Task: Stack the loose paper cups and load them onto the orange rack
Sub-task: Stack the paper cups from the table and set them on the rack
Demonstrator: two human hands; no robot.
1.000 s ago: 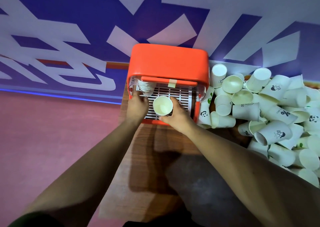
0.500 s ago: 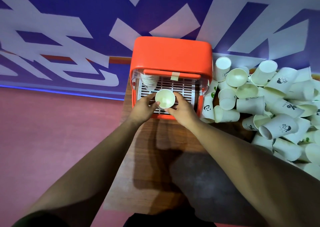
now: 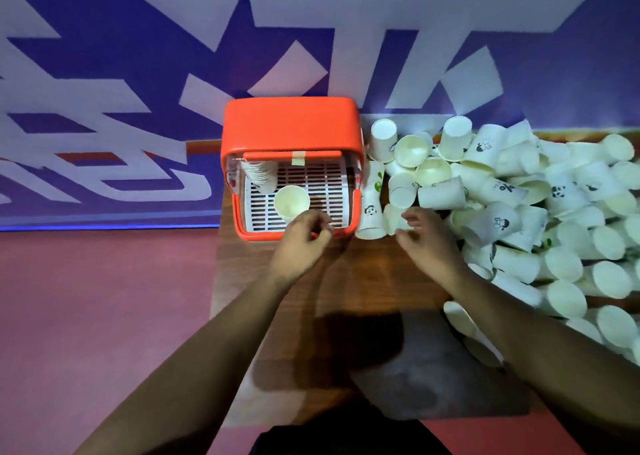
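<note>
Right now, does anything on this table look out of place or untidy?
The loose paper cups lie heaped in disorder right of the orange rack, many tipped on their sides. Inside the rack, one cup stands upright.

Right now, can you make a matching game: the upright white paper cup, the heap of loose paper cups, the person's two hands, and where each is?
Things: 1 upright white paper cup; 2 heap of loose white paper cups; 3 left hand; 4 right hand.
Places: A on the white grid of the orange plastic rack; B at the heap's edge nearest the rack; C on the brown wooden table, right of the rack; D at the rack's front rim, empty.
Pairs: 1-A, 2-C, 3-D, 4-B.
</note>
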